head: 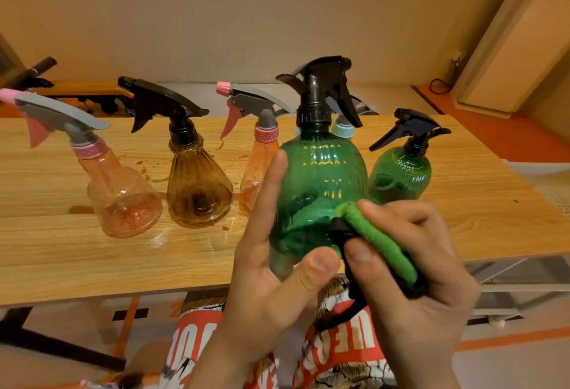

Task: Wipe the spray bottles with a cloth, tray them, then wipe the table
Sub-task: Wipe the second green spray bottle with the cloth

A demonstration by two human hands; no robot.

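Left grip (271,280) wraps the big green bottle (320,178): thumb on the lower front, index finger straight up the side. It holds the bottle upright just above the near edge of the counter (61,249). Right grip (425,280) pinches a folded green cloth (379,234) with black trim, pressed to the bottle's lower right side — mid-wipe, by the look of it.

Further out, five more bottles stand on the counter: pink bottle (123,200) far left, amber bottle (199,191), second pink bottle (256,172) partly behind the left grip, blue-collared bottle (342,129) mostly hidden behind the held one, small green bottle (401,175) on the right. Brown stains (145,172) and wet patches lie between them.

Progress looks early — one bottle is under the cloth and none is visibly trayed. A white meshed edge (552,185) at far right may be the tray; cannot tell. Left to do: the standing bottles, traying, then the counter wipe.
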